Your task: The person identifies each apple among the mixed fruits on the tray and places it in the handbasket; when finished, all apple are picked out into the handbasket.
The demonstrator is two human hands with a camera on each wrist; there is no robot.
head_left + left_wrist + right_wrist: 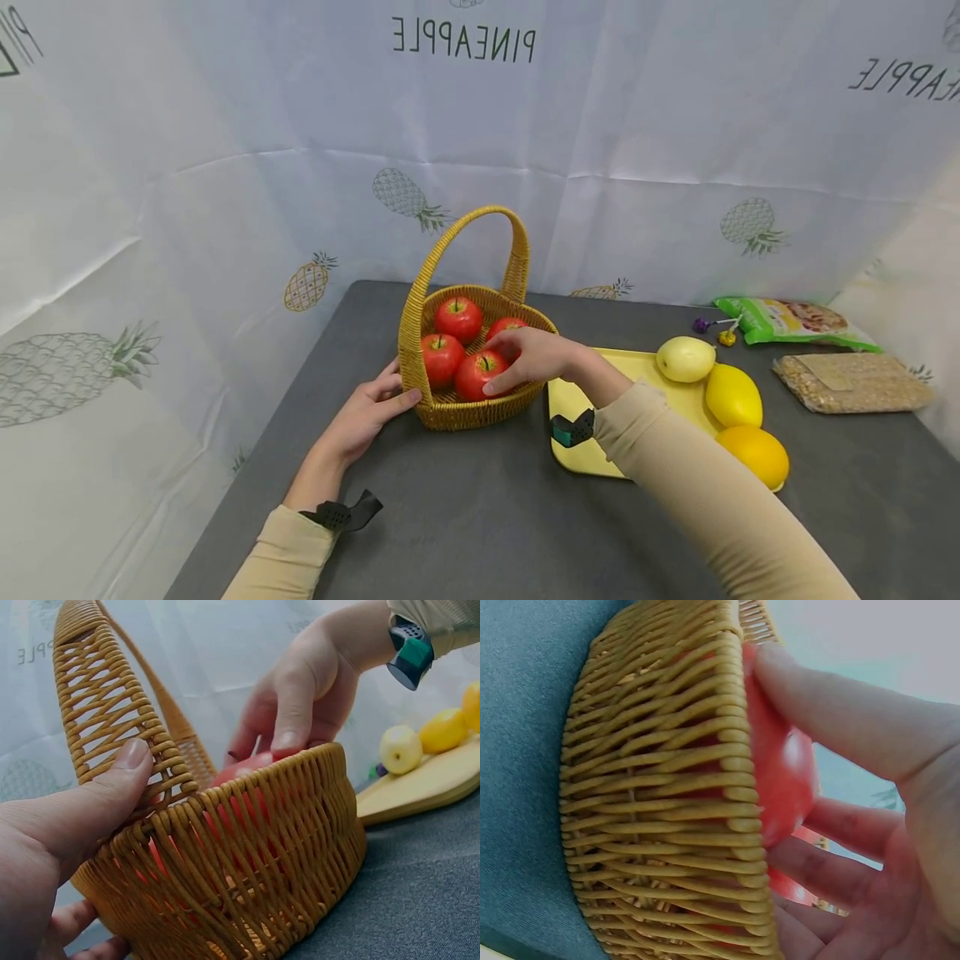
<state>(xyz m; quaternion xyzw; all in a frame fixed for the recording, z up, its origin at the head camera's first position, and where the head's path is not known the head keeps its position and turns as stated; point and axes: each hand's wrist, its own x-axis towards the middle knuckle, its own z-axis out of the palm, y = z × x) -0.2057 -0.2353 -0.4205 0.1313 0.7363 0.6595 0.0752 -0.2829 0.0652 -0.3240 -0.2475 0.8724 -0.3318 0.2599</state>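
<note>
A yellow wicker basket [480, 414] with a tall arched handle stands on the table and holds several red apples [458, 320]. My left hand [369, 414] grips its left side, thumb over the rim at the foot of the handle and fingers around the outside wall. Inside the basket's front right, my right hand [534, 358] holds a red apple [780, 776], thumb on the near side and fingers round the far side. In the left wrist view, the weave partly hides this apple.
Right of the basket lies a yellow tray [588, 457] bearing a pale yellow-green fruit [686, 359], a yellow fruit [733, 396] and an orange-yellow fruit [756, 455]. Beyond are two wrapped lollipops [726, 337], a green packet [810, 323] and a clear bag of grains [851, 383]. A curtain borders the table.
</note>
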